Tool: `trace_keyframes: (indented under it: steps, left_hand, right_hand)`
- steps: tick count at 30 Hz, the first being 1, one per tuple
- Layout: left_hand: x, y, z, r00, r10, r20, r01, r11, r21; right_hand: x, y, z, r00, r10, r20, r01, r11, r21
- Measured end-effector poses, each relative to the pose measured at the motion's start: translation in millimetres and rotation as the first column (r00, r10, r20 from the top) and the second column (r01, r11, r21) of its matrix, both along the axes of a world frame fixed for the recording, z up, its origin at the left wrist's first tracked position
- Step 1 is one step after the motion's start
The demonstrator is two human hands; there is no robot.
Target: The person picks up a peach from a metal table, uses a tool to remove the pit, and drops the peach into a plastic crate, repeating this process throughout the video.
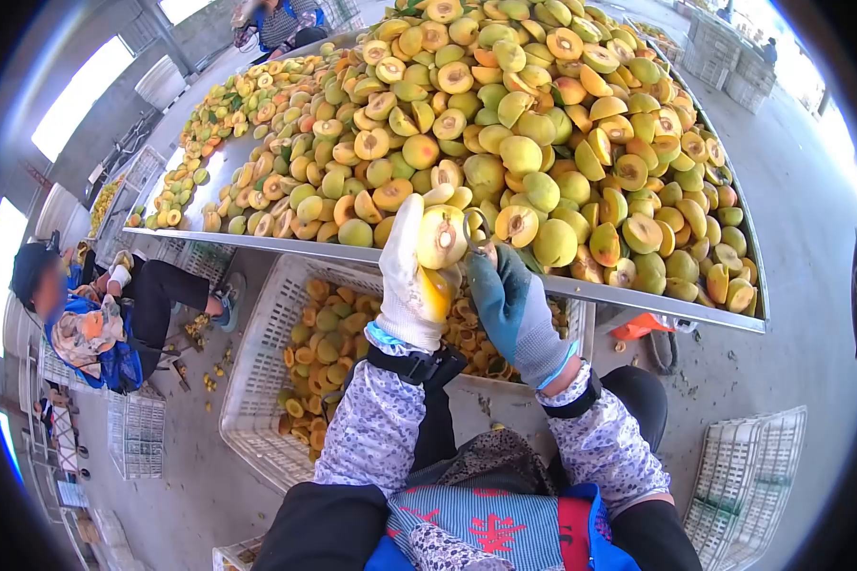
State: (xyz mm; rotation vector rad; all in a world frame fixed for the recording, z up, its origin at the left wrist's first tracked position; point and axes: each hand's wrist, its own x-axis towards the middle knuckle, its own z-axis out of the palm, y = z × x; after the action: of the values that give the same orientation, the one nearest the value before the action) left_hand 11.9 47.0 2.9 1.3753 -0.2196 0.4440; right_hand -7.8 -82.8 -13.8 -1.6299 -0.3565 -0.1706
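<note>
My left hand (405,285), in a white glove with a yellow stain, is closed around a peach half (441,236), its cut face with the brown pit turned up. In my blue-and-grey gloved right hand (514,309) is a small metal loop tool (477,226), its curved end right at the edge of that half. Both hands meet just over the near rim of a metal table (305,247), heaped with whole and halved yellow-green peaches (521,155). Below my hands, partly hidden by my arms, stands a white plastic crate (248,381) holding more peach halves (328,333).
At left a seated person (86,324) holds something orange; another person (286,24) sits beyond the table. An upright white basket (747,476) stands on the floor at right, another basket (136,433) at left. Crates (728,57) are stacked at far right. Fruit scraps (217,376) litter the floor.
</note>
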Motion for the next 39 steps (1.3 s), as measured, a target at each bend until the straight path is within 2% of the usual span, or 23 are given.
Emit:
trace_keyframes:
  steps: [2, 4, 5, 7, 8, 11, 12, 15, 16, 17, 19, 20, 22, 23, 24, 26, 28, 29, 31, 32, 35, 36, 39]
  left_hand:
    - [2.7, 2.3, -5.2, 0.995, -0.060, -0.079, 0.046, 0.985, -0.165]
    - [0.5, 2.7, -4.7, 0.973, -0.179, -0.145, 0.109, 0.912, -0.396]
    - [-0.7, -0.1, -3.2, 0.979, -0.152, -0.132, 0.095, 0.927, -0.363]
    - [-3.4, -8.6, -1.4, 0.989, -0.100, -0.106, 0.064, 0.952, -0.300]
    - [-5.4, -11.4, 3.6, 0.984, -0.139, -0.108, 0.085, 0.914, -0.396]
    - [-10.0, -17.5, 4.8, 0.994, 0.040, -0.097, -0.060, 0.975, -0.214]
    - [-11.0, -18.0, 4.6, 0.992, -0.029, -0.125, -0.018, 0.932, -0.361]
    - [-9.7, -17.8, -0.2, 0.989, -0.022, -0.147, -0.030, 0.938, -0.345]
    - [-9.8, -20.0, 0.6, 0.993, 0.028, -0.113, -0.061, 0.952, -0.300]
    - [-10.8, -21.5, 2.3, 0.993, 0.094, -0.073, -0.107, 0.974, -0.200]
    - [-13.0, -24.2, 6.9, 0.977, 0.211, 0.022, -0.211, 0.977, 0.002]
    - [-14.0, -26.0, 10.7, 0.988, 0.106, -0.111, -0.135, 0.946, -0.295]
    - [-18.5, -22.7, 15.6, 0.980, 0.200, -0.003, -0.200, 0.979, -0.036]
    - [-16.8, -21.1, 13.3, 0.986, 0.131, -0.104, -0.149, 0.971, -0.188]
    - [-15.1, -19.5, 11.0, 0.979, 0.061, -0.193, -0.126, 0.929, -0.347]
    - [-15.7, -17.6, 13.1, 0.960, -0.023, -0.277, -0.106, 0.892, -0.440]
    - [-18.3, -17.6, 15.6, 0.945, -0.071, -0.319, -0.099, 0.868, -0.486]
    - [-17.7, -17.4, 14.3, 0.954, -0.035, -0.296, -0.104, 0.893, -0.438]
    - [-15.6, -16.9, 10.7, 0.969, 0.029, -0.247, -0.114, 0.935, -0.335]
    - [-18.3, -25.0, 18.7, 0.960, 0.067, -0.270, -0.173, 0.905, -0.389]
    - [-14.3, -13.8, 10.9, 0.953, 0.016, -0.304, -0.107, 0.953, -0.284]
    - [-13.8, -12.7, 15.6, 0.931, 0.027, -0.365, -0.092, 0.983, -0.161]
    - [-13.9, -8.0, 15.6, 0.913, -0.057, -0.404, 0.008, 0.993, -0.121]
  right_hand:
    - [0.1, -2.2, -4.9, 1.000, -0.002, 0.009, 0.003, 0.988, -0.157]
    - [-3.5, -2.1, 2.0, 1.000, 0.013, 0.001, -0.013, 0.992, -0.126]
    - [-5.6, -1.8, 5.8, 1.000, 0.020, -0.005, -0.021, 0.994, -0.110]
    - [-8.9, -2.0, 9.4, 1.000, -0.013, 0.025, 0.018, 0.982, -0.189]
    - [-9.6, -2.5, 11.0, 0.999, -0.030, 0.043, 0.039, 0.973, -0.229]
    - [-13.9, -1.4, 5.1, 0.995, -0.036, 0.095, 0.058, 0.968, -0.245]
    - [-14.3, -0.1, 1.9, 0.994, -0.028, 0.101, 0.050, 0.973, -0.227]
    - [-12.5, 6.9, -9.9, 0.997, 0.012, 0.079, -0.008, 0.999, -0.050]
    - [-10.8, 9.5, -14.1, 0.994, 0.111, -0.010, -0.109, 0.989, 0.098]
    - [-11.0, 2.3, -1.1, 0.950, 0.222, -0.220, -0.199, 0.972, 0.126]
    - [-11.6, -17.0, 34.8, 0.696, 0.413, -0.588, -0.338, 0.910, 0.238]
    - [-12.5, -17.0, 31.9, 0.680, 0.419, -0.602, -0.333, 0.908, 0.255]
    - [-8.8, -5.4, -6.1, 0.902, 0.298, -0.314, -0.294, 0.954, 0.061]
    - [-9.2, -1.0, -13.5, 0.961, 0.239, -0.138, -0.245, 0.969, -0.028]
    - [-10.1, -2.7, -17.1, 0.967, 0.217, -0.131, -0.232, 0.967, -0.110]
    - [-12.1, -6.0, -16.2, 0.978, 0.175, -0.111, -0.199, 0.943, -0.269]
    - [-13.1, -5.6, -11.9, 0.939, 0.260, -0.223, -0.288, 0.952, -0.102]
    - [-14.0, -7.0, -8.7, 0.911, 0.306, -0.277, -0.323, 0.946, -0.015]
    - [-14.6, -12.5, 6.9, 0.854, 0.338, -0.396, -0.366, 0.931, 0.006]
    - [-15.3, -13.5, 10.7, 0.820, 0.355, -0.450, -0.388, 0.922, 0.021]
    - [-17.2, -8.4, -16.5, 0.968, 0.231, -0.098, -0.245, 0.956, -0.164]
    - [-16.2, -7.5, -23.7, 0.979, 0.190, -0.072, -0.202, 0.949, -0.243]
    - [-24.0, -7.7, -9.3, 0.889, 0.293, -0.352, -0.312, 0.950, 0.003]
